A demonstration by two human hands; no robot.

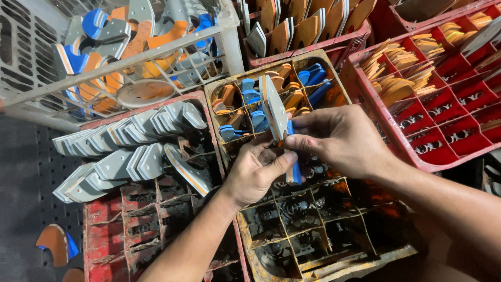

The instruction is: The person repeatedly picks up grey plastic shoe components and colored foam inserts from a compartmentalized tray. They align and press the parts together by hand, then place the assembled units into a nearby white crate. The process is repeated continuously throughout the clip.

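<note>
My left hand (255, 172) and my right hand (339, 138) meet over a dirty yellow divided crate (323, 250). Together they hold a flat layered foam piece (275, 107), grey on its face with an orange edge, standing upright. A small blue foam piece (294, 169) is pinched against it between my left thumb and my right fingers. Under the hands, the crate's far compartments hold small orange and blue foam pieces (245, 99).
A red divided crate (130, 230) at left carries rows of grey foam pieces (125, 151). A white basket (31, 89) at top left holds mixed pieces. Red crates (449, 136) at right and top hold orange pieces. One loose orange-blue piece (55, 243) lies on the dark floor.
</note>
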